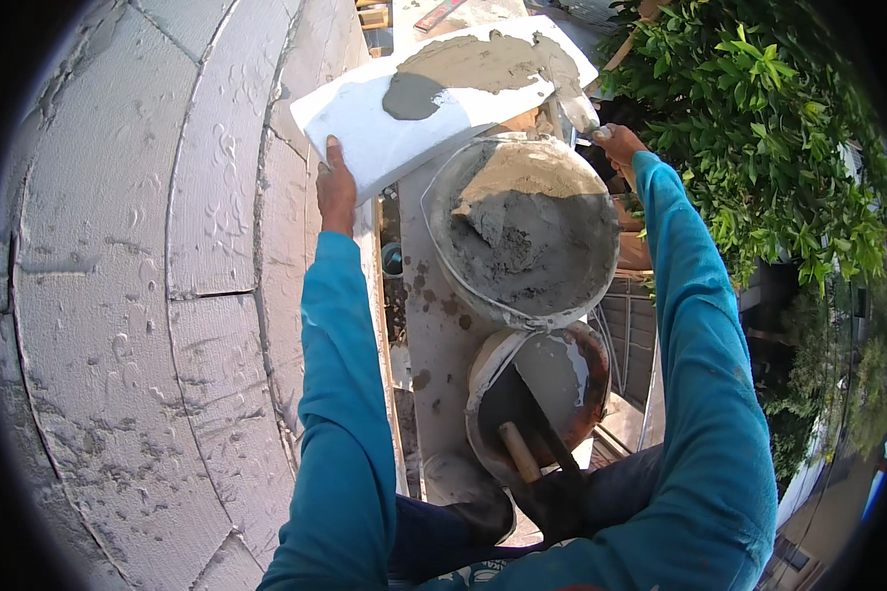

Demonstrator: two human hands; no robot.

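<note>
A white foam board (365, 128) lies at the far end of the plank, partly coated with wet grey mortar (483, 61). My left hand (336, 189) grips the board's near left end, thumb on top. In my right hand (619, 145) is a trowel (569, 91), its mortar-covered blade against the board's right end. Just below the board stands a bucket (438, 236) with grey mortar (527, 241) inside and a wire handle. Closer to me, a second bucket (475, 382) holds a tool with a wooden handle (519, 451); the tool's lower part is hard to make out.
At left runs a wall of large grey panels (212, 197) with visible joints. The buckets stand on a narrow, stained plank (432, 340). Leafy branches (739, 108) crowd the right side. A red tool (440, 14) lies beyond the board. My boots are beside the nearer bucket.
</note>
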